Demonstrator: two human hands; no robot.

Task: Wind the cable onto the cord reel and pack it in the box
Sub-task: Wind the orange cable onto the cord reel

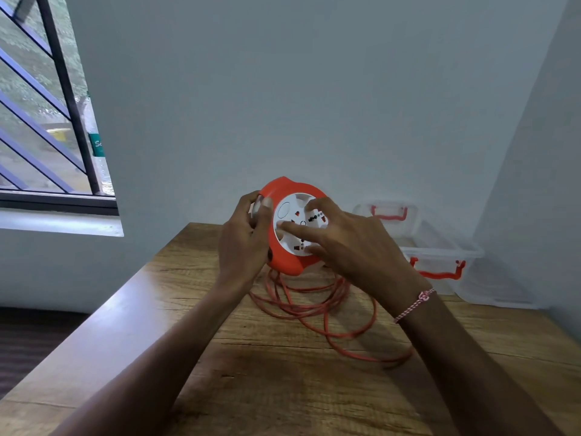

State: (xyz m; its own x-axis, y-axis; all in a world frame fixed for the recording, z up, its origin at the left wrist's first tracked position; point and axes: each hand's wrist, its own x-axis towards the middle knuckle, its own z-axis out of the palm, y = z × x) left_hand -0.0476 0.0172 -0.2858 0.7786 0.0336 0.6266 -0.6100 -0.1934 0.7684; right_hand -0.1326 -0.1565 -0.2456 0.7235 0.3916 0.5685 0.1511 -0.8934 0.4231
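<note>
An orange cord reel (284, 261) with a white socket face is held upright above the wooden table (125, 325). My left hand (243, 240) grips its left edge, thumb on the orange rim. My right hand (349, 243) lies on the white face, fingers spread over the sockets and pressed into its recesses. The orange cable (317, 305) hangs from the reel's underside and lies in loose loops on the table below and to the right. A clear plastic box (440, 247) with red latches stands open at the back right, its lid (390, 212) leaning against the wall.
The table sits in a corner, walls behind and to the right. A barred window (47, 121) is at the left, with a bottle on its sill. The table's left edge drops to a dark floor.
</note>
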